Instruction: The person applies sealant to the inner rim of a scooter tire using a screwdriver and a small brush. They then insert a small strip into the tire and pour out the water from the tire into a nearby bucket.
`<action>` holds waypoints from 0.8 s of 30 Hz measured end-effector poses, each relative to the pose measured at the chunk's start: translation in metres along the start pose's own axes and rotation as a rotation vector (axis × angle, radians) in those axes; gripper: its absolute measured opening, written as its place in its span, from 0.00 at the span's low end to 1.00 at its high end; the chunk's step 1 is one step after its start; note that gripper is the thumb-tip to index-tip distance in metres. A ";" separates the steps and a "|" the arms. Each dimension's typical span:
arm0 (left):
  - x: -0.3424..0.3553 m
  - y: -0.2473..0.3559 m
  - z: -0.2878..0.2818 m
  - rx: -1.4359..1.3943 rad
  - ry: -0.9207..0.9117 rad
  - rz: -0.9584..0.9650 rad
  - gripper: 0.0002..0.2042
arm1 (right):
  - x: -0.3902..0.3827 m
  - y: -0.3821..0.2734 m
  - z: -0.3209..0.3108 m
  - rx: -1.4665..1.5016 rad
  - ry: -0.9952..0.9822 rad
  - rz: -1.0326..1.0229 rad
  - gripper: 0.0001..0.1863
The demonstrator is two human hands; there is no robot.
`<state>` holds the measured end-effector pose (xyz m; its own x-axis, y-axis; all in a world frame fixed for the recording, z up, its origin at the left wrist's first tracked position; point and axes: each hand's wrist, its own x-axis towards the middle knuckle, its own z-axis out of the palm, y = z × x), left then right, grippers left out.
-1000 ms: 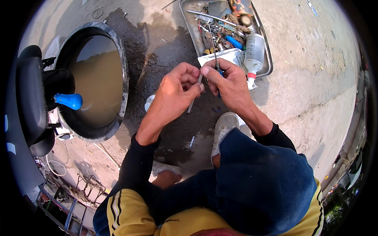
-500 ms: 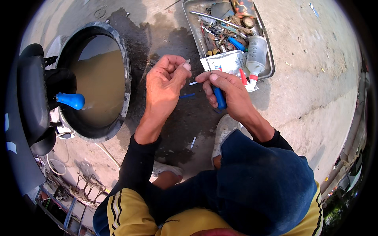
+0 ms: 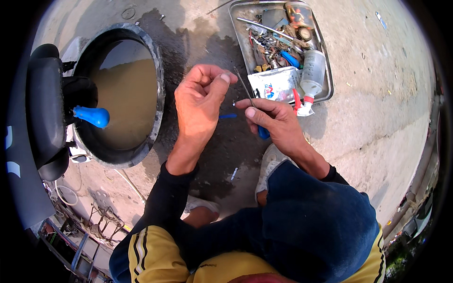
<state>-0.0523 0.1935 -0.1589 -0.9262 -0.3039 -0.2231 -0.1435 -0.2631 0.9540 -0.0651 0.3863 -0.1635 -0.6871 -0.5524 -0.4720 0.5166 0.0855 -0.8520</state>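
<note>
My right hand (image 3: 278,123) holds a blue-handled needle tool (image 3: 244,86), its thin metal shaft slanting up and left beyond my index finger. At the tip of the shaft there seems to be a small eye or hook. My left hand (image 3: 198,106) is closed in a pinch, thumb against index finger, right beside that tip. Whatever sits between those fingers is hidden now. Most of the tool's blue handle lies under my right palm, with its end showing below.
At left stands a black tub (image 3: 159,85) of murky water. Over its edge, a blue handle (image 3: 92,116) sticks out from a black machine part (image 3: 47,108). A metal tray (image 3: 329,96) at upper right carries small tools, a white pouch (image 3: 283,78) and a spray bottle (image 3: 313,70). A blue strip (image 3: 228,116) lies on the ground.
The tool's tip has risen toward my left fingertips as its shaft tilted left. A small pale piece that showed at my left fingertips is no longer visible. The view has shifted slightly.
</note>
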 end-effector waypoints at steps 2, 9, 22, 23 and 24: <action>0.000 -0.002 0.000 0.017 -0.009 0.007 0.04 | 0.000 0.002 -0.001 -0.012 0.004 -0.018 0.16; 0.000 -0.002 0.002 -0.034 0.004 0.031 0.03 | 0.002 0.008 -0.002 -0.082 0.021 -0.090 0.17; -0.002 -0.002 0.003 -0.056 0.011 0.031 0.02 | 0.003 0.010 -0.001 -0.248 0.107 -0.178 0.15; -0.002 -0.002 0.003 -0.055 0.012 0.030 0.02 | 0.003 0.010 -0.002 -0.267 0.110 -0.177 0.16; -0.002 -0.002 0.004 -0.061 0.013 0.039 0.02 | 0.003 0.010 -0.003 -0.286 0.113 -0.177 0.16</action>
<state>-0.0511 0.1983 -0.1598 -0.9261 -0.3264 -0.1891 -0.0857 -0.3062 0.9481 -0.0632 0.3879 -0.1737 -0.8134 -0.4856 -0.3201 0.2317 0.2342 -0.9442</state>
